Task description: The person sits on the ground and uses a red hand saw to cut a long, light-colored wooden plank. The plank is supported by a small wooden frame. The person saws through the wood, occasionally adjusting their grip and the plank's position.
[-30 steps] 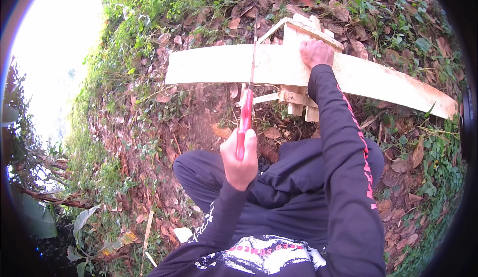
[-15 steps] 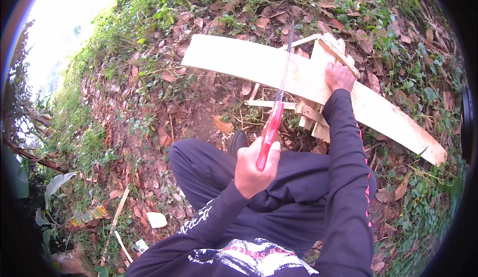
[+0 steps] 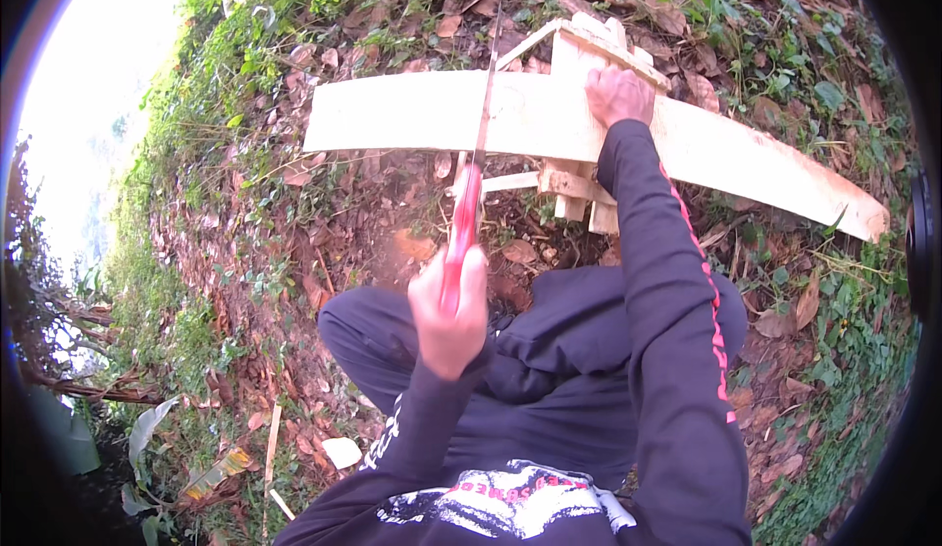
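My left hand point(image 3: 449, 311) is closed round the red handle of a handsaw point(image 3: 466, 222). Its thin blade lies across a long pale plank point(image 3: 392, 111), left of the middle, with the tip past the far edge and the handle close to the near edge. My right hand point(image 3: 620, 97) presses down on the wood with curled fingers, where the plank crosses a low wooden support point(image 3: 579, 55). The plank rests over that support; my fingertips are partly hidden.
Several wood pieces point(image 3: 574, 188) of the support stick out under the plank's near edge. My bent legs point(image 3: 564, 340) are close below. Brown leaves point(image 3: 677, 11) and green plants point(image 3: 834, 85) cover the ground. A white scrap point(image 3: 341, 453) and a thin stick point(image 3: 272, 458) lie at lower left.
The saw has slid forward, its handle now nearer the plank's edge. The view has shifted, so plank and hands appear further left. My right hand stays at the same spot on the wood.
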Demonstrator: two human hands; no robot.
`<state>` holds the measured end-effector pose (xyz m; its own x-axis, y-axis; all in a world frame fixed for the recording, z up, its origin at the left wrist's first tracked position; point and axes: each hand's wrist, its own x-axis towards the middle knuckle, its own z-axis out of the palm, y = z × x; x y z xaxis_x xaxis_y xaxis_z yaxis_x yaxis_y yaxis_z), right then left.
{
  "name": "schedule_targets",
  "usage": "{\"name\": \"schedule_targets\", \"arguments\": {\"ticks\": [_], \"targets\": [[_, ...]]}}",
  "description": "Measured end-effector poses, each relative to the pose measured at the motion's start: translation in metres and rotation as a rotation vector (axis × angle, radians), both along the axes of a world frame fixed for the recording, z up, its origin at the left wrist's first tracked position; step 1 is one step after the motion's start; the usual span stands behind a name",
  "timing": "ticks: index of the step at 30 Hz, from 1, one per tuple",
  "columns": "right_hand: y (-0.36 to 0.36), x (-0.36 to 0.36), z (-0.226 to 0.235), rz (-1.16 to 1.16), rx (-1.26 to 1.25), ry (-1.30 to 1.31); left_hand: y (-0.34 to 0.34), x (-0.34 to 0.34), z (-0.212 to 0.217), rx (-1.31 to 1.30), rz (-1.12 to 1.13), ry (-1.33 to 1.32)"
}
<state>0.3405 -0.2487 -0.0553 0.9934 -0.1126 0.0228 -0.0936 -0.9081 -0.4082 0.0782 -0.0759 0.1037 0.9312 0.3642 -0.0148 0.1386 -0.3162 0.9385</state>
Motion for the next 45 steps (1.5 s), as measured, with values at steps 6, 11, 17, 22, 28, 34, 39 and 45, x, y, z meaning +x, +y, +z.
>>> {"name": "schedule_targets", "arguments": {"ticks": [6, 11, 17, 22, 28, 34, 39, 45], "targets": [[0.013, -0.001, 0.018, 0.036, 0.055, 0.09, 0.013, 0.091, -0.03, 0.368, -0.116, -0.306], [-0.003, 0.002, 0.003, -0.013, 0.074, 0.066, -0.01, -0.011, 0.008, -0.067, 0.026, 0.037], [0.013, -0.009, 0.01, 0.025, 0.107, 0.009, 0.024, 0.073, -0.048, 0.466, -0.181, -0.433], [0.002, 0.005, 0.0, -0.008, 0.062, -0.046, 0.004, 0.06, -0.021, 0.092, -0.042, -0.131], [0.0, -0.007, 0.0, -0.002, 0.134, 0.08, -0.009, -0.011, 0.005, 0.053, -0.015, 0.004], [0.008, 0.003, 0.004, 0.015, 0.153, 0.06, -0.017, 0.087, -0.028, 0.539, -0.162, -0.268], [0.0, -0.007, 0.008, 0.01, 0.07, 0.014, -0.01, -0.007, -0.011, 0.066, -0.024, -0.012], [0.001, 0.003, -0.003, 0.125, -0.07, -0.029, -0.003, 0.06, -0.037, 0.438, -0.134, -0.391]]}}
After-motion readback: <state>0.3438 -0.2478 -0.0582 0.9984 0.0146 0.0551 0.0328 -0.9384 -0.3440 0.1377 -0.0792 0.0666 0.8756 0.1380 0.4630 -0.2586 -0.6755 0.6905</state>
